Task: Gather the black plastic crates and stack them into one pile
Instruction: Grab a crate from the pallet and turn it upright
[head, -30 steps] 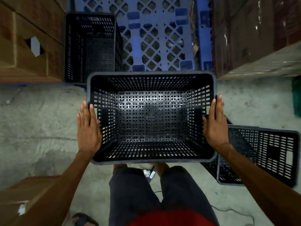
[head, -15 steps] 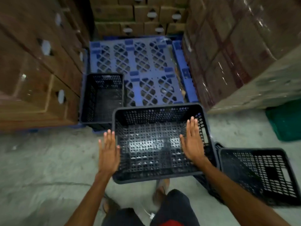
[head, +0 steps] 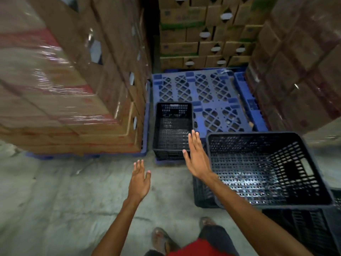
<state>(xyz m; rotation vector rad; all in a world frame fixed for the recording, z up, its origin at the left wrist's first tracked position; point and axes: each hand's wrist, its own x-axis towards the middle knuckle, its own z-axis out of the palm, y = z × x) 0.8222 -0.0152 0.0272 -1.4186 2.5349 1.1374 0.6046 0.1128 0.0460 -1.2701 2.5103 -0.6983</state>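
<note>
A large black perforated crate rests tilted on top of another black crate at the right. A third black crate stands upright on the front left corner of the blue pallet. My right hand is flat and open in the air, just left of the tilted crate's rim and near the front right corner of the third crate. My left hand is open over the concrete floor, holding nothing.
Tall stacks of shrink-wrapped cardboard boxes rise on the left, more boxes on the right and at the back. Grey concrete floor stretches to the left. My feet are at the bottom.
Both hands have let go of the big crate, which now lies to the right on the lower crate. The view has swung left and up towards the crate on the pallet.
</note>
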